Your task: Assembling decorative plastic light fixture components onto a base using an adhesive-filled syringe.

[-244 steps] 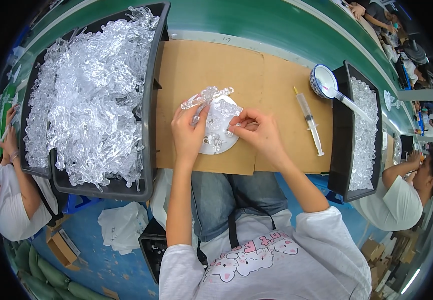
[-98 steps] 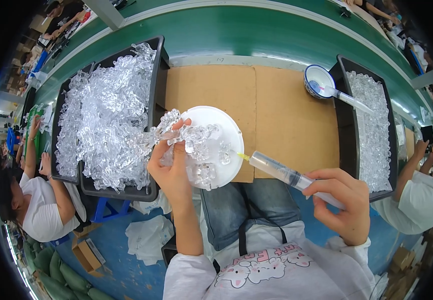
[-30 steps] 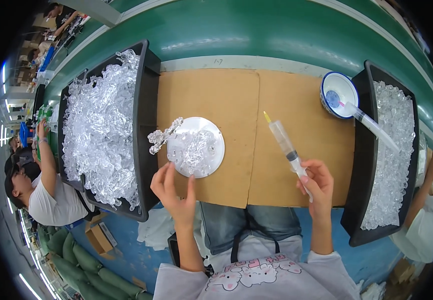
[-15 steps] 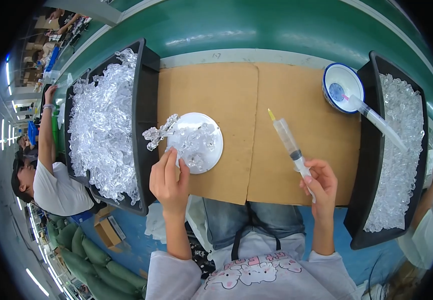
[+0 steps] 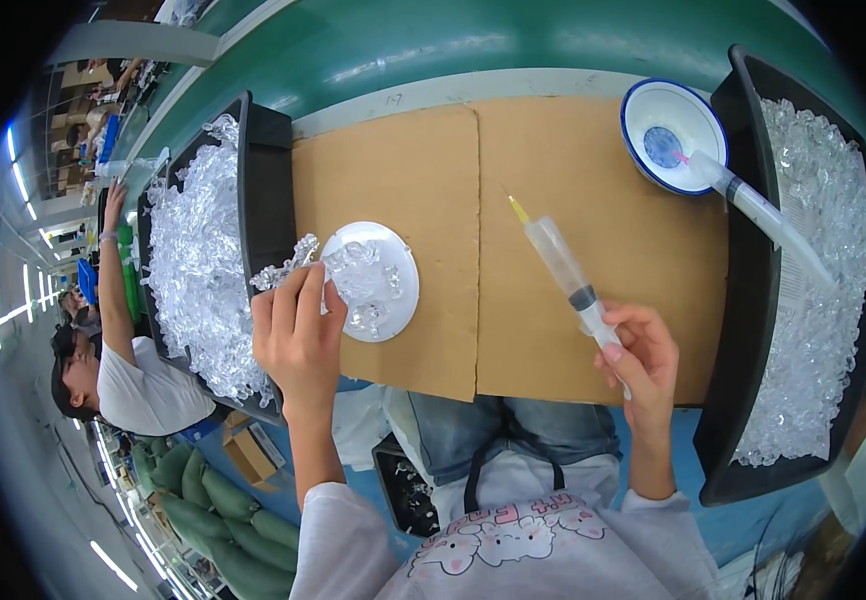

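Note:
My right hand (image 5: 643, 352) grips a clear syringe (image 5: 561, 258) by its plunger end. The syringe has a black seal and a yellow-hubbed needle, which points up and away over the cardboard. My left hand (image 5: 298, 325) is at the near left edge of a white round plate (image 5: 405, 315), its fingers drawn together. Whatever its fingertips hold is hidden. Clear plastic pieces (image 5: 363, 275) lie on the plate, and a cluster of similar clear pieces (image 5: 298, 255) sticks out past its left side, by my left fingertips.
A black bin (image 5: 268, 165) heaped with clear plastic pieces stands left; another black bin (image 5: 743, 330) of small clear pieces stands right. A blue-rimmed white bowl (image 5: 643, 165) holds bluish contents, with a second syringe (image 5: 758, 215) leaning over its rim. Cardboard (image 5: 408, 160) covers the table. Another person (image 5: 148, 385) is at far left.
My left hand has shifted left and slightly away, toward the clear cluster beside the plate. My right hand still holds the syringe. The whole view has also shifted a little.

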### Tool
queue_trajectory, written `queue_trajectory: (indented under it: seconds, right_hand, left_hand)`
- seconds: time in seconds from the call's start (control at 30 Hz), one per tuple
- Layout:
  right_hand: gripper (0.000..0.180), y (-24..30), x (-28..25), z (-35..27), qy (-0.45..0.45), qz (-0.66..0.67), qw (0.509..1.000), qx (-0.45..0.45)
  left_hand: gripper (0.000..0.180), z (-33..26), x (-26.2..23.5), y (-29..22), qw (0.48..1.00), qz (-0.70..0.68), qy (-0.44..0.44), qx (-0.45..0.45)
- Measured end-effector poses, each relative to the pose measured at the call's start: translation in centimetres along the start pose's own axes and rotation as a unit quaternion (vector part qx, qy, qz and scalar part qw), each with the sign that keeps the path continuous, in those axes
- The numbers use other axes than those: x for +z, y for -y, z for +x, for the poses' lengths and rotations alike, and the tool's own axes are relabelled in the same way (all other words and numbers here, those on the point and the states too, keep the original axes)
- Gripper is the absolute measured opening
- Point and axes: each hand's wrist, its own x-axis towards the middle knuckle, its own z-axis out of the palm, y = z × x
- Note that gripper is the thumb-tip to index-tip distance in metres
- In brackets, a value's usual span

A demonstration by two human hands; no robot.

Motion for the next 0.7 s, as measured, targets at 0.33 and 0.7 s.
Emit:
queue_trajectory:
  seconds: [0.33, 0.7]
  right_hand:
    - [0.024, 0.5, 0.0, 0.4, 0.035, -0.009, 0.999, -0.018]
    - [0.021, 0.8, -0.7, 2.7, -0.038, -0.419, 0.874, -0.243]
  left_hand:
    - [0.035, 0.3, 0.3, -0.6, 0.992, -0.002, 0.122, 0.011]
    - [0.032, 0.5, 0.5, -0.2, 0.987, -0.077, 0.141, -0.010]
